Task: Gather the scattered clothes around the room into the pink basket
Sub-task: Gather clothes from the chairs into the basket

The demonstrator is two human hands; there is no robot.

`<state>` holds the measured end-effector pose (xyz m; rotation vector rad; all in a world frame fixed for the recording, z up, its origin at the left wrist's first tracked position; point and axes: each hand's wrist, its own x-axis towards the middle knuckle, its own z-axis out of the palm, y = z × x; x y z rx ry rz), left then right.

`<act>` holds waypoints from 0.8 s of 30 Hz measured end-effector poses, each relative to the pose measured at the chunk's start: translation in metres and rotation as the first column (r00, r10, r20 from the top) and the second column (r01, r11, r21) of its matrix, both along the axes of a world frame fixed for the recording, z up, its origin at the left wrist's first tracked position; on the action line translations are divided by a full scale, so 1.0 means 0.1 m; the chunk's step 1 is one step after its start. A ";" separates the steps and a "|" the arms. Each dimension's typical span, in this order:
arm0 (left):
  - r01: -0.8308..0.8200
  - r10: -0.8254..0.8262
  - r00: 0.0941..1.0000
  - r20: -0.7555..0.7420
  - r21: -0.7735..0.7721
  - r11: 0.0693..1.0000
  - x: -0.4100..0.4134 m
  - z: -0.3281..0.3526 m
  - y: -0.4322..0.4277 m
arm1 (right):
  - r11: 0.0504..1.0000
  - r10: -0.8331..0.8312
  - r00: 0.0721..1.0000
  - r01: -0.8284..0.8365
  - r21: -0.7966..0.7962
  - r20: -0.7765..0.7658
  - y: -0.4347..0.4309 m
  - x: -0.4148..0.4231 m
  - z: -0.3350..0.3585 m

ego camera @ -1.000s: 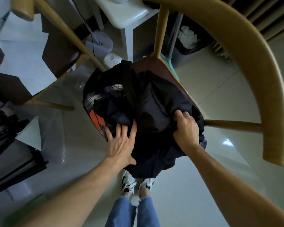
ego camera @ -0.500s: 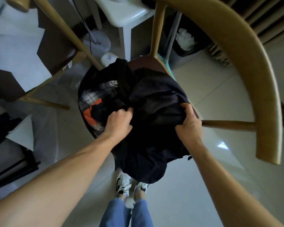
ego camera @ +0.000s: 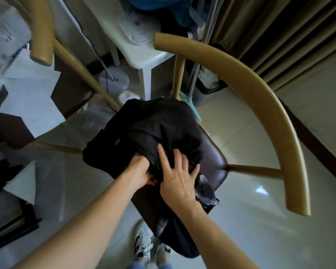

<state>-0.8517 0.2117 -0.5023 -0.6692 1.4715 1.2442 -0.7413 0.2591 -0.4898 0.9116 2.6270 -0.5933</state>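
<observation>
We see the clothes (ego camera: 159,129) as one dark bundle heaped on the brown seat (ego camera: 214,162) of a chair (ego camera: 260,105) with a curved wooden back. A small orange tab (ego camera: 116,141) shows on the bundle's left side.

The left grip (ego camera: 139,170) is pushed into the near edge of the heap. Its fingers are buried in a fold and hidden by it, and the knuckles are bent, so it holds a bunch of the cloth. The right grip (ego camera: 179,180) lies just beside it on top of the bundle, palm down. Its fingers (ego camera: 163,156) are spread and straight and press on the fabric without curling round it. The two grips are almost touching.

To the right of the right grip, a grey checked piece (ego camera: 207,192) hangs over the seat's front corner. A dark garment (ego camera: 182,241) trails off the near edge towards the floor (ego camera: 241,239), ending beside the person's white shoes (ego camera: 143,243).

Behind the chair stands a white worktop (ego camera: 144,55), and right of it a dark bin (ego camera: 211,88) near a brown curtain (ego camera: 279,35). On the left we see a second chair (ego camera: 41,35) and white papers (ego camera: 31,101).
</observation>
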 end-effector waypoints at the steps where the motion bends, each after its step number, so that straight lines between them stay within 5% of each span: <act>1: -0.005 -0.010 0.989 -0.149 -0.104 0.995 -0.06 -0.09 -0.12 | 0.998 0.047 0.996 -0.044 -0.049 0.073 -0.07 -0.01 -0.10; 4: 0.016 -0.230 0.750 -0.620 -0.330 0.944 -0.32 -0.05 -0.31 | 0.984 0.155 0.967 -0.132 -0.120 0.202 -0.23 -0.06 -0.25; 6: 0.204 -0.397 0.553 -0.732 -0.343 0.917 -0.53 0.11 -0.22 | 0.979 0.168 0.969 -0.143 -0.145 0.179 -0.26 -0.06 -0.27; 9: 0.554 -0.745 0.241 -0.623 -0.541 0.632 -0.71 0.22 0.14 | 0.963 0.154 0.987 -0.140 -0.229 0.044 -0.19 0.02 -0.18; 11: 0.676 -0.875 0.110 -0.471 -0.611 0.413 -0.68 0.11 0.30 | 0.964 0.014 0.990 -0.050 -0.260 -0.142 -0.13 0.11 -0.09; 14: 0.708 -0.926 0.073 -0.370 -0.634 0.310 -0.61 -0.16 0.30 | 0.944 -0.328 0.884 0.291 -0.158 -0.332 -0.11 0.35 -0.10; 17: 0.700 -0.936 0.063 -0.346 -0.653 0.289 -0.61 -0.31 0.23 | 0.824 -0.553 0.833 0.547 -0.149 0.002 -0.14 0.58 -0.28; 20: 0.704 -0.931 0.072 -0.359 -0.643 0.302 -0.61 -0.32 0.20 | 0.845 -0.493 0.816 0.532 -0.058 0.302 -0.25 0.74 -0.47; 24: 0.703 -0.939 0.054 -0.341 -0.654 0.277 -0.61 -0.36 0.19 | 0.807 -0.582 0.802 0.590 -0.028 0.131 -0.11 0.71 -0.60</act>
